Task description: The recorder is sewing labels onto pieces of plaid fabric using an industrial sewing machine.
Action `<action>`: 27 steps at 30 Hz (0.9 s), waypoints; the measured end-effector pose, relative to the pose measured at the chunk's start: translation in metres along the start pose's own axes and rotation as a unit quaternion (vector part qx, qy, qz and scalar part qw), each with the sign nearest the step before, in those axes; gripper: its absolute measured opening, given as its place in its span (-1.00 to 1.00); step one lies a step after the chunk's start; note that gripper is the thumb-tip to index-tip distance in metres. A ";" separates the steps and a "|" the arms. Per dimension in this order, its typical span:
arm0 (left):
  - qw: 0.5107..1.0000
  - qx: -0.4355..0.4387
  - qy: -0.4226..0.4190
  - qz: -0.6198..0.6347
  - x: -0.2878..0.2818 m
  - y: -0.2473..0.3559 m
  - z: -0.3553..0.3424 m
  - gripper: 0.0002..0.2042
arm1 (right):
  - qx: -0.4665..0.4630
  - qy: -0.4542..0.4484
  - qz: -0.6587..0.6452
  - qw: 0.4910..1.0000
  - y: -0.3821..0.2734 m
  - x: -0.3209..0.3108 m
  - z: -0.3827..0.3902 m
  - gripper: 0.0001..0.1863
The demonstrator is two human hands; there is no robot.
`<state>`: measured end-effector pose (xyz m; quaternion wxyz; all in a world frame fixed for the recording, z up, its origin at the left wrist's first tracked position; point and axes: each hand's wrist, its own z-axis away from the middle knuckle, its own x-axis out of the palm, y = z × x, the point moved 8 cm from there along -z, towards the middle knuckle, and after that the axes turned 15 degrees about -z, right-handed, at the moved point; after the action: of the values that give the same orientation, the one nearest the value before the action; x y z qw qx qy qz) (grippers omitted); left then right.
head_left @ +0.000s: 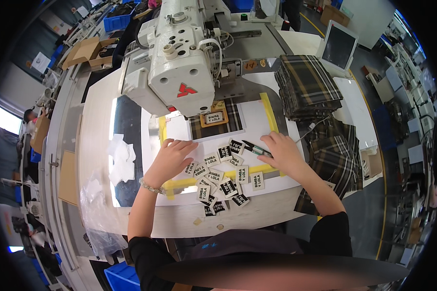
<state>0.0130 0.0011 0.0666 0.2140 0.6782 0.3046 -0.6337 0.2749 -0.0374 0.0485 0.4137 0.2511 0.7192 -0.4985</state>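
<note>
My left hand rests at the left of the white sheet, fingers stretched out, holding nothing. On the right, my right hand has green-handled thread snips between thumb and fingers, blades pointing left. Between the hands lies a loose pile of small woven labels, some white, some black. Ahead, beneath the sewing machine head, a dark plaid fabric panel lies flat. On it sits a yellow-orange frame around one white label.
A tall stack of plaid panels stands at the right, with more plaid pieces hanging near the table edge. Behind is a screen. White scraps and a clear plastic bag lie at the left. Yellow tape borders the sheet.
</note>
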 end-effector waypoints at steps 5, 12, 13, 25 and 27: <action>0.994 0.030 0.072 -0.082 0.005 0.007 -0.032 -0.70 | -0.020 0.018 0.018 0.999 -0.001 0.011 0.005 -0.72; 0.980 0.060 0.057 -0.180 0.021 0.013 -0.048 -0.79 | 0.126 0.001 -0.038 0.991 0.018 0.003 0.012 -0.77; 0.980 0.060 0.057 -0.179 0.023 0.012 -0.048 -0.79 | 0.126 0.001 -0.038 0.991 0.017 -0.002 0.012 -0.77; 0.984 0.054 -0.006 -0.172 0.034 0.002 -0.061 -0.77 | 0.178 0.020 -0.109 0.978 0.027 -0.026 0.021 -0.71; 0.987 0.045 0.003 -0.154 0.032 -0.002 -0.064 -0.78 | 0.183 0.024 -0.126 0.975 0.027 -0.028 0.020 -0.62</action>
<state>0.0583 0.0504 0.0416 0.0822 0.6341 0.3772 -0.6700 0.3178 -0.0447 0.0549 0.2778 0.2418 0.6511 -0.6637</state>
